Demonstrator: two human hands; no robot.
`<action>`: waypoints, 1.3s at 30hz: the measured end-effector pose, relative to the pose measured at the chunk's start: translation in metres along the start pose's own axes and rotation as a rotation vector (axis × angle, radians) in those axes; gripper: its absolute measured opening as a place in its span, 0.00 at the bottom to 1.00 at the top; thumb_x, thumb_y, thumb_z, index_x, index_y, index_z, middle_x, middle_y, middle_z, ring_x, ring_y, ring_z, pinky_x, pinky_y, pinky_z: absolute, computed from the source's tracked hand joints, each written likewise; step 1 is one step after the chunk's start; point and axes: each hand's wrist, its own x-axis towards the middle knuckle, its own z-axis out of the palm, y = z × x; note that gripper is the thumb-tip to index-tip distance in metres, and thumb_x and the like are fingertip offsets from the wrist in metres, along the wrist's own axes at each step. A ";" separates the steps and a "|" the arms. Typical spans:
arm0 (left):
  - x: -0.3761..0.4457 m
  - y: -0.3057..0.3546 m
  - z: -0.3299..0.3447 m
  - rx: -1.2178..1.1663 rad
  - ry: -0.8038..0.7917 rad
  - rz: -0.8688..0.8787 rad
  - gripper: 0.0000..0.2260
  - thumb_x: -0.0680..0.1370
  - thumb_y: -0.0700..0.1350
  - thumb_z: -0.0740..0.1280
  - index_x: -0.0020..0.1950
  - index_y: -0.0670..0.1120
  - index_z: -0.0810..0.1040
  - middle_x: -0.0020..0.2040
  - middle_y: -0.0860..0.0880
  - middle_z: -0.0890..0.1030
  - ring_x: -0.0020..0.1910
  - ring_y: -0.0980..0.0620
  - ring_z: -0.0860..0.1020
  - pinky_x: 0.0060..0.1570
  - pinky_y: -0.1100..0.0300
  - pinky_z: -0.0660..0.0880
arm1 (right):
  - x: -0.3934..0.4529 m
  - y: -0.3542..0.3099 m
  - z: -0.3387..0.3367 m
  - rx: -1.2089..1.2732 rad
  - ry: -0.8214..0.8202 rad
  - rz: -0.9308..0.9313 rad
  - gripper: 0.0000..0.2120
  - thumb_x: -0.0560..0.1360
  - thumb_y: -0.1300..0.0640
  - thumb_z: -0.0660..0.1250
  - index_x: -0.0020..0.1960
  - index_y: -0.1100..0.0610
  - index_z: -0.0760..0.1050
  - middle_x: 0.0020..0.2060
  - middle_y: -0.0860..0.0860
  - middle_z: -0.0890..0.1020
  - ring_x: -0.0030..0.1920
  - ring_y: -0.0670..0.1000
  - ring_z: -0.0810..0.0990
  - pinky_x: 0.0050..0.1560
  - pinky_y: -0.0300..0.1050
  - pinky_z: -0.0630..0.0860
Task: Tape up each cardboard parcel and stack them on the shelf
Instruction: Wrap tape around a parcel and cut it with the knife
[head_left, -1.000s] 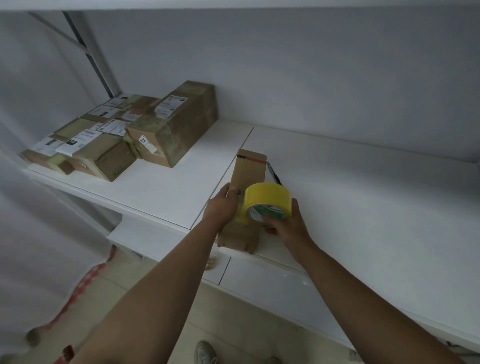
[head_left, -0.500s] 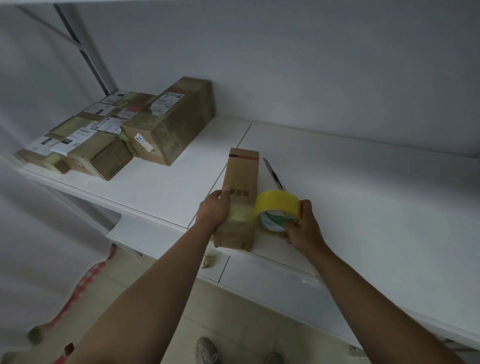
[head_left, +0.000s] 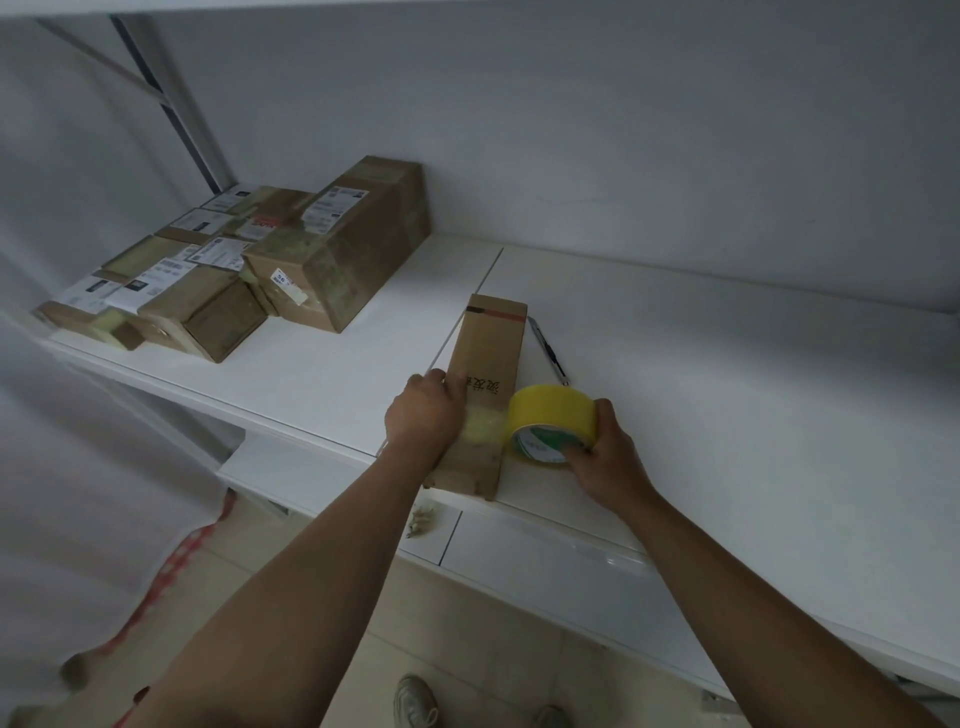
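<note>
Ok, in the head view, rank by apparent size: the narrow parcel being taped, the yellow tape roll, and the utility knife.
1. narrow parcel, clearly largest.
2. yellow tape roll, held by the right hand.
3. utility knife, thinnest, partly hidden behind the roll.

Parcel storeroom, white shelf (head_left: 322, 384), stacked labelled parcels (head_left: 270, 260)

Left hand (head_left: 423, 415) flat, right hand (head_left: 605, 457) curled

No wording can be made out with certainty. The long cardboard parcel (head_left: 485, 384) bears black printed characters near the left hand (head_left: 423, 415), too blurred to read. White shipping labels (head_left: 332, 208) on the stacked parcels (head_left: 332, 254) are too small to read.
</note>
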 end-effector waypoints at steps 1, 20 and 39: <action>-0.001 0.001 -0.001 0.104 0.041 0.047 0.21 0.84 0.58 0.52 0.63 0.44 0.74 0.56 0.42 0.75 0.52 0.39 0.78 0.46 0.51 0.73 | 0.000 0.000 0.001 0.003 -0.001 -0.006 0.17 0.76 0.50 0.68 0.56 0.54 0.62 0.48 0.55 0.76 0.46 0.59 0.78 0.41 0.54 0.77; 0.004 0.018 0.028 0.207 -0.256 0.357 0.30 0.82 0.63 0.40 0.82 0.52 0.42 0.82 0.46 0.41 0.80 0.47 0.38 0.79 0.51 0.41 | -0.003 0.014 -0.025 -0.305 0.037 -0.079 0.14 0.75 0.57 0.68 0.55 0.56 0.65 0.46 0.52 0.70 0.49 0.55 0.70 0.41 0.47 0.68; -0.002 0.032 0.034 0.208 -0.238 0.278 0.56 0.64 0.83 0.35 0.82 0.47 0.43 0.82 0.41 0.41 0.80 0.42 0.39 0.78 0.44 0.40 | -0.002 0.017 -0.052 -0.283 -0.100 -0.144 0.29 0.73 0.59 0.69 0.71 0.53 0.64 0.61 0.55 0.73 0.60 0.57 0.74 0.56 0.51 0.74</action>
